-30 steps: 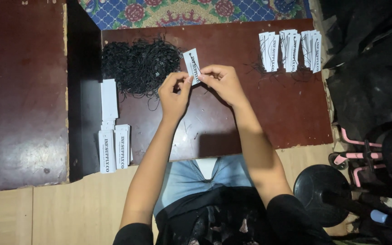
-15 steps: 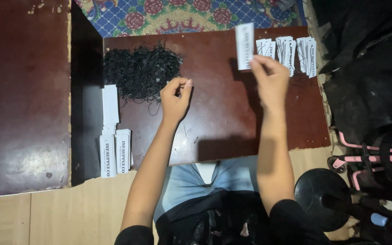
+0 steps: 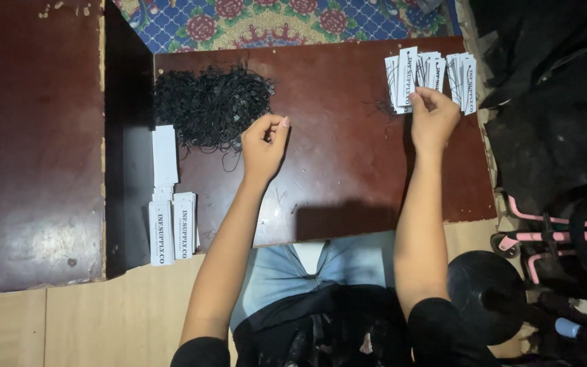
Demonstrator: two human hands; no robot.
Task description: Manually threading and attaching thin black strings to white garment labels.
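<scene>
My right hand rests at the far right of the dark red table, its fingers on a white paper tag that lies among the row of white strung tags. My left hand hovers mid-table with fingers curled loosely and nothing visible in it, just right of a heap of black string loops. Stacks of plain white tags lie on the table's left edge.
A larger dark red surface stands at the left. A patterned blue carpet lies beyond the table. Black bags, a pink frame and a round black base crowd the right side.
My right hand carried a white tag from the table's middle to the row at the far right and set it down. My left hand stayed near the string heap.
</scene>
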